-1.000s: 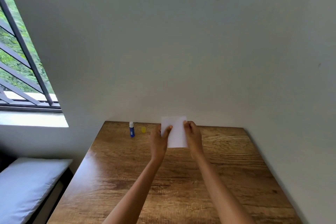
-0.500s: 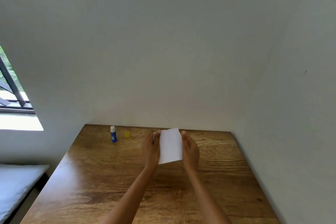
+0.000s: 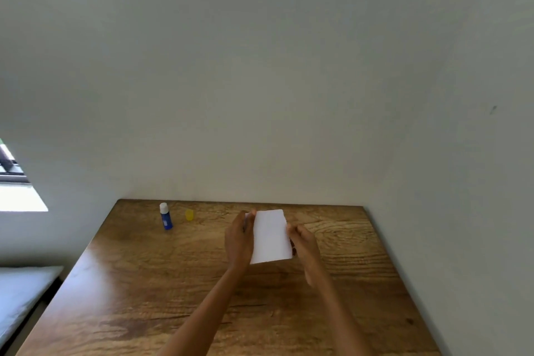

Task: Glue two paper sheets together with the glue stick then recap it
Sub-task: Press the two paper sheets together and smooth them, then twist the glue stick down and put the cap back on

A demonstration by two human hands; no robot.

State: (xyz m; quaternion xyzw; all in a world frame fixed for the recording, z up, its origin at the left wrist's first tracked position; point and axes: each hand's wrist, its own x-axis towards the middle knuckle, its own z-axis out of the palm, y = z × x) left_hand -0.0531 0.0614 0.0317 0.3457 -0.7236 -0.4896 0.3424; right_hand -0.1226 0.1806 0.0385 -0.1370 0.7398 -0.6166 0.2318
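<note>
I hold a white paper (image 3: 271, 235) up above the wooden table (image 3: 144, 283), tilted toward me. My left hand (image 3: 239, 237) grips its left edge with the thumb at the top corner. My right hand (image 3: 303, 243) holds the right edge. Whether this is one sheet or two pressed together cannot be told. The blue glue stick (image 3: 166, 216) stands upright at the table's far left with its white glue tip bare. Its yellow cap (image 3: 189, 215) lies just to the right of it, apart from it.
The table sits in a corner, with a wall along its far edge and another along its right side. A grey cushion (image 3: 20, 298) lies low at the left, beside the table. A window (image 3: 11, 179) shows at the left edge.
The camera view has swung to the right, so the window has slid out at the left. Both hands have drawn the paper nearer and tilted it more upright.
</note>
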